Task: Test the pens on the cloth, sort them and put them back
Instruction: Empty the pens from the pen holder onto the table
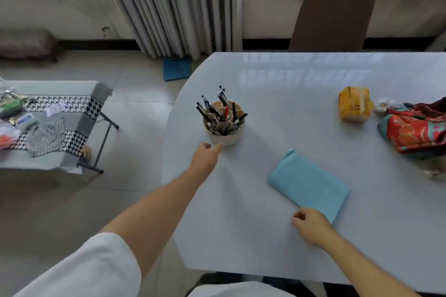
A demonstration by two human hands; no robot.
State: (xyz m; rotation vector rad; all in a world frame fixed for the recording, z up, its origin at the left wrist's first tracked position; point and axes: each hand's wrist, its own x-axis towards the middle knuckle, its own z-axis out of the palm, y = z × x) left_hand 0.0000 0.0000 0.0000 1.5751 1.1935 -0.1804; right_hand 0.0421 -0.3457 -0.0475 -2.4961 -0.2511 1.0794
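A round beige pen holder point(225, 138) stands on the pale table point(277, 108), filled with several dark pens point(217, 113) and one red one. My left hand point(205, 155) reaches out beside the holder's lower left, fingertips at its base, holding nothing. A folded light-blue cloth point(310, 182) lies flat on the table to the right of the holder. My right hand point(311, 225) rests at the cloth's near corner with fingers curled; whether it pinches the cloth is hidden.
A yellow packet point(354, 106) and a red patterned bag point(417, 128) sit at the table's right side. A brown chair point(335, 14) stands behind the table. A low side table point(50, 125) with clutter is on the left.
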